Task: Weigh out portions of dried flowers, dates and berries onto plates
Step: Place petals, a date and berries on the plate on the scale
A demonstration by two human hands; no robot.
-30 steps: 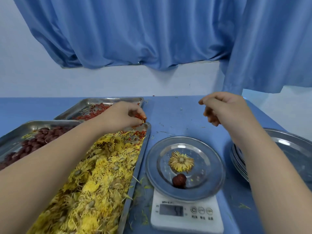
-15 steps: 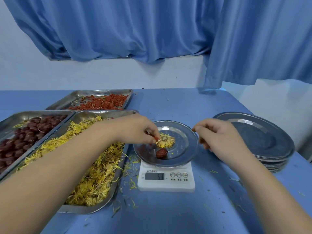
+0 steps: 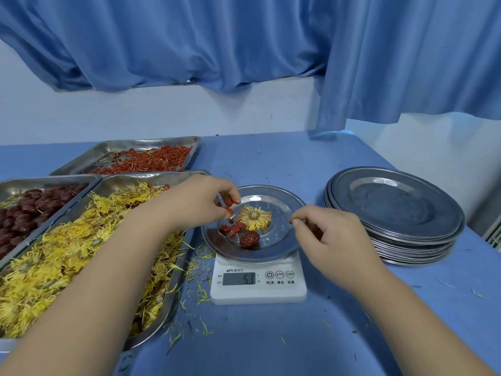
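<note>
Left hand [image 3: 206, 202] is over the left edge of the plate [image 3: 282, 202], fingertips pinching a few red berries [image 3: 230, 206]. More berries lie on the plate beside a dried flower [image 3: 254, 217] and a date [image 3: 249, 239]. Plate sits on the scale [image 3: 257, 283], mid table [image 3: 271, 343]. Right hand [image 3: 328, 234] has curled fingers at the plate's right rim; can't tell if it grips the rim. On the left are the flower tray [image 3: 130, 180], date tray [image 3: 40, 183] and berry tray [image 3: 151, 142]. A plate stack [image 3: 393, 210] is on the right.
</note>
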